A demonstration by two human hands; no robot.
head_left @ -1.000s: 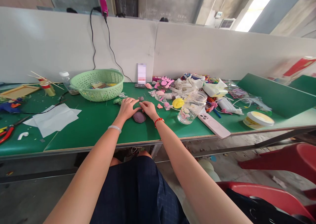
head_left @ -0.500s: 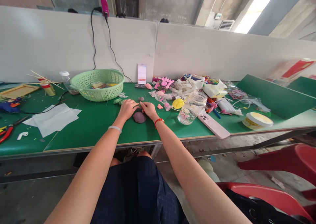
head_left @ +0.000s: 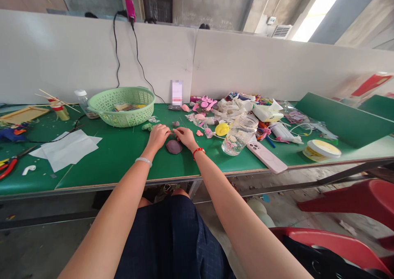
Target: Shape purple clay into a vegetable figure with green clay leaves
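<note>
While both forearms reach to the centre of the frame, the bare left hand [head_left: 159,135] and bare right hand [head_left: 185,137] meet low over the green-topped counter [head_left: 123,164], fingertips drawn in close together. Whether either grip pinches a small piece cannot be told; the fingers hide it. A rounded, matt purple lump, apparently of modelling clay [head_left: 174,147], lies on the counter at frame centre, just below the fingertips and between the wrists. A smaller greyish-purple lump [head_left: 175,124] lies just above them.

Risks, as judged: the larger lump, if soft, could be dented should a wrist drop onto it. Right of centre, a clear, wide-mouthed jar [head_left: 238,137] could tip if the right forearm swung outward; the pale pink phone [head_left: 267,158], near the counter's front edge, could be knocked off likewise.
</note>
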